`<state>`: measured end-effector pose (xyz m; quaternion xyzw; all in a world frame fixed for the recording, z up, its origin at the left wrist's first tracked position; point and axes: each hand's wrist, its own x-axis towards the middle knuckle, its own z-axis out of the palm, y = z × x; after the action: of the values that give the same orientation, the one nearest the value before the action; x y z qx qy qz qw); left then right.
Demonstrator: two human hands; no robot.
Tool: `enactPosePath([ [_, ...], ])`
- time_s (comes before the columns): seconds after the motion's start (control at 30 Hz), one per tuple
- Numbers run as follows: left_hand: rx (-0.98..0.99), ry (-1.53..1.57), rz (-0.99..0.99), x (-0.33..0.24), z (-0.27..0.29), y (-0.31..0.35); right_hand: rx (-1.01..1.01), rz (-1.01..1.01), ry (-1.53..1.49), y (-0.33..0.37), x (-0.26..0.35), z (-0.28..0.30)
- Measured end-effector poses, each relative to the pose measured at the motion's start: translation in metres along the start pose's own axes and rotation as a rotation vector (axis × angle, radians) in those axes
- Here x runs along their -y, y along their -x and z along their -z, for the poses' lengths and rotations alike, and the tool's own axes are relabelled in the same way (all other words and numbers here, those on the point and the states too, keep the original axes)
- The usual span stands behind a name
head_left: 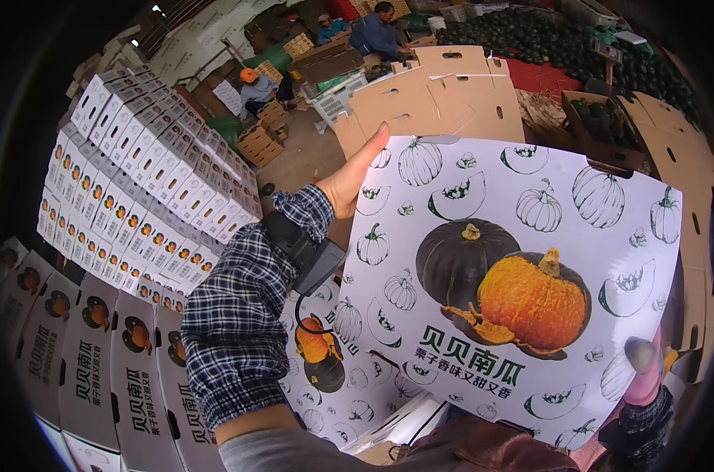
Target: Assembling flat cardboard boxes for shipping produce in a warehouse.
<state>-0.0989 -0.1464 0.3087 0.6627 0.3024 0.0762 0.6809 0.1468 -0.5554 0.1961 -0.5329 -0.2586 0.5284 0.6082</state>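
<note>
A white carton (506, 377) printed with pumpkins is held up in front of me, its large face tilted toward me. My left hand (361, 177) is closed on its upper left edge, thumb up along the side; the other fingers are hidden behind. At the lower right edge, my right hand (646, 371), in a pink covering with a dark thumb tip, grips the same carton. Most of its fingers are out of sight. Below my left forearm lies another printed white carton (313, 405), partly covered by the sleeve and the held one.
Stacked white cartons (148, 169) rise at the left, with a nearer row (89, 377) below. Brown cardboard blanks (435, 98) stand ahead; more (691, 228) are on the right. Farther off are dark green pumpkins (561, 39), brown crates (260, 144) and several seated people.
</note>
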Motion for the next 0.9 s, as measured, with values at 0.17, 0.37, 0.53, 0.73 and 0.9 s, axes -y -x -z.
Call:
enactPosePath([
  [0.17, 0.034, 0.082, -0.106, -0.022, -0.021, -0.001, -0.162, 0.13, 0.038, 0.011, 0.049, 0.033],
  [0.37, 0.054, 0.303, -0.16, 0.0, -0.12, 0.05, -0.357, 0.327, 0.033, 0.024, 0.106, 0.108],
  [0.53, -0.165, 0.559, -0.147, 0.037, -0.198, 0.089, -0.452, 0.519, -0.051, 0.044, 0.147, 0.167],
  [0.73, -0.221, 0.883, -0.204, 0.093, -0.26, 0.123, -0.373, 0.633, -0.233, 0.035, 0.169, 0.183],
  [0.9, -0.401, 1.05, -0.233, 0.151, -0.297, 0.138, 0.074, 0.665, 0.139, 0.046, 0.18, 0.046],
])
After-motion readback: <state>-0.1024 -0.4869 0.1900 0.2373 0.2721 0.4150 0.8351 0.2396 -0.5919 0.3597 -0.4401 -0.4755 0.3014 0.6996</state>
